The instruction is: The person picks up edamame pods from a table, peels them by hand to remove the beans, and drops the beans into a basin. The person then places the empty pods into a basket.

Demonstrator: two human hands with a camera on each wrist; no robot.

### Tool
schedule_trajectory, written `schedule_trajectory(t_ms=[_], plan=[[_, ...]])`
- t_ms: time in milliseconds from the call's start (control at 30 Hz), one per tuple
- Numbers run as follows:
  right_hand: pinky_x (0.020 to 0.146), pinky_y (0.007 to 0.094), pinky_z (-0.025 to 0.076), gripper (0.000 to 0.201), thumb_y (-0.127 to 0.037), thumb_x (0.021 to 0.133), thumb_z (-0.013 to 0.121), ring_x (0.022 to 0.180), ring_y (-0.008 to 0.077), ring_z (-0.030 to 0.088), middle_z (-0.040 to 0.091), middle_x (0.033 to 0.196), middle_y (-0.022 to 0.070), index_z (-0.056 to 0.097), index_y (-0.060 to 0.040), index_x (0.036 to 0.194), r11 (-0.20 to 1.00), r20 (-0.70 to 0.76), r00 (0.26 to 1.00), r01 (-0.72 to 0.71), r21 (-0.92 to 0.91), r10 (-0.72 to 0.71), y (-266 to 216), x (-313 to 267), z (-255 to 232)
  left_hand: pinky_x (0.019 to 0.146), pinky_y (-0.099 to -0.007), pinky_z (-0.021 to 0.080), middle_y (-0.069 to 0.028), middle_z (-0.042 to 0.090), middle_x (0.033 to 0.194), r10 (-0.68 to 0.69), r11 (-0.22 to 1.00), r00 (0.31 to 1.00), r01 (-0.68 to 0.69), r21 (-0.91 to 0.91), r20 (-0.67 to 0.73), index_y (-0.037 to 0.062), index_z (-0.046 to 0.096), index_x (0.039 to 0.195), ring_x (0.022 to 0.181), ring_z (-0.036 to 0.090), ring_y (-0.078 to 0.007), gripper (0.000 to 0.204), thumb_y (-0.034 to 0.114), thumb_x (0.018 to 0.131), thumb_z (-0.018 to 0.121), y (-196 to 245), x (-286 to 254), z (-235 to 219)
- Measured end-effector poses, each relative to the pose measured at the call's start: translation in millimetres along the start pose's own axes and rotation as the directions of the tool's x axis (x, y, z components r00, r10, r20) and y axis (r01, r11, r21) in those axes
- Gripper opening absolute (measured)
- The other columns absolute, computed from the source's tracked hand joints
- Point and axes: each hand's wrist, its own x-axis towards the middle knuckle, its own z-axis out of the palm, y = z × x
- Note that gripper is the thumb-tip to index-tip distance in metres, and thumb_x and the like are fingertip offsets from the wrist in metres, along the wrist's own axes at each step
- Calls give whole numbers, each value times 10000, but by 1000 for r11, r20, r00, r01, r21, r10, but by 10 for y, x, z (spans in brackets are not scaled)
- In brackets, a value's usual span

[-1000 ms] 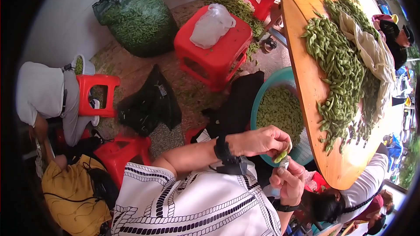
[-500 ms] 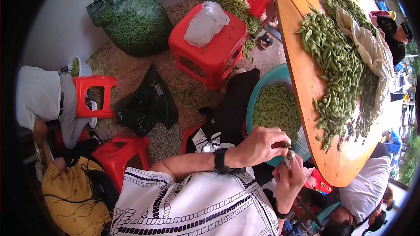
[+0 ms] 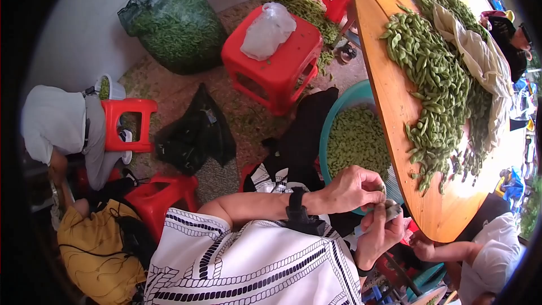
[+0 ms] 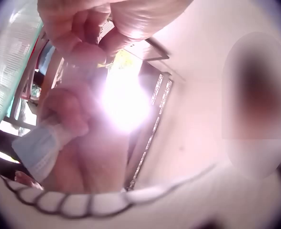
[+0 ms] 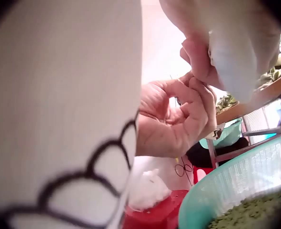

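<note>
Fingertips of my left hand pinch a small green pod, mostly hidden by the fingers. Just below it in the head view, my right hand has curled fingers meeting the left fingertips at the pod. A pale covering is on a digit of the right hand, blurred in the right wrist view. Behind the hands stands a teal basin holding shelled green beans. Many green pods lie heaped on the wooden table.
A red stool bears a white plastic bag. Near the wall stands a full green net sack. Dark cloth lies on the floor. Other people sit at left and lower right. Beige cloth crosses the pods.
Both hands have shifted slightly right in the head view, still close together, and less of the pod shows. At lower right, the other person has moved, with an arm now at the table's edge.
</note>
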Motion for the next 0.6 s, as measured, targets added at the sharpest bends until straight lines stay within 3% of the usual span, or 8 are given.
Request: schedule_trajectory(t_ms=[33, 100, 167, 233, 300, 367, 467, 600], plan=[[406, 190, 343, 45, 42, 906, 582, 470, 51, 472, 578, 650, 31, 605, 37, 944, 1000, 2, 1000, -2, 5, 2, -31, 12, -10, 572, -216, 474, -33, 673, 732, -69, 992, 995, 77, -103, 74, -8, 680, 869, 638, 591, -52, 127, 117, 880, 697, 51, 16, 1], [394, 195, 326, 35, 37, 901, 581, 454, 56, 452, 582, 650, 42, 609, 37, 921, 951, -26, 986, -150, 271, 163, -72, 51, -67, 542, -210, 442, -11, 643, 728, -69, 990, 992, 82, -114, 109, -9, 675, 888, 605, 540, -50, 122, 112, 901, 673, 66, 39, 44], [388, 200, 303, 36, 33, 901, 576, 442, 60, 437, 576, 649, 43, 611, 40, 905, 934, -38, 985, -150, 323, 171, -68, 95, -105, 533, -205, 427, -1, 640, 741, -66, 975, 988, 94, -199, 143, -9, 665, 909, 604, 528, -39, 115, 106, 909, 655, 46, 76, 122], [390, 202, 290, 35, 21, 903, 591, 447, 58, 442, 568, 646, 42, 614, 47, 906, 965, -131, 985, -81, 249, 116, -5, 128, -157, 560, -252, 463, -31, 647, 740, -52, 989, 987, 72, -126, 152, -18, 647, 915, 623, 555, -68, 93, 70, 885, 636, 19, 133, 194], [409, 201, 292, 38, 27, 904, 596, 457, 54, 438, 558, 646, 27, 621, 52, 917, 995, -131, 991, 11, 100, 2, -7, 101, -162, 630, -243, 481, -20, 636, 793, 136, 979, 988, -146, 141, 76, -1, 618, 952, 698, 560, -57, 70, 26, 889, 605, 5, 165, 295], [432, 198, 305, 49, 42, 906, 588, 468, 49, 439, 550, 636, 12, 627, 48, 934, 927, -184, 929, 269, -261, -322, 7, 111, -161, 697, -270, 504, -35, 640, 797, 101, 976, 992, -115, 185, 80, -14, 605, 949, 764, 583, -69, 89, -2, 864, 583, 73, 203, 361], [444, 199, 320, 60, 50, 910, 582, 478, 49, 450, 549, 632, 6, 628, 42, 949, 899, -233, 901, 277, -338, -365, -52, 174, -191, 705, -276, 510, -59, 671, 819, 160, 982, 984, -167, 88, 80, -21, 623, 964, 794, 615, -75, 104, -17, 865, 590, 109, 277, 463], [433, 204, 320, 45, 19, 924, 582, 475, 52, 438, 551, 626, 14, 615, 43, 944, 930, -324, 885, 256, -265, -336, -167, 247, -300, 681, -290, 511, -91, 672, 798, 291, 938, 956, -290, 188, 26, -28, 652, 982, 761, 641, -105, 117, -10, 872, 614, 128, 320, 520]])
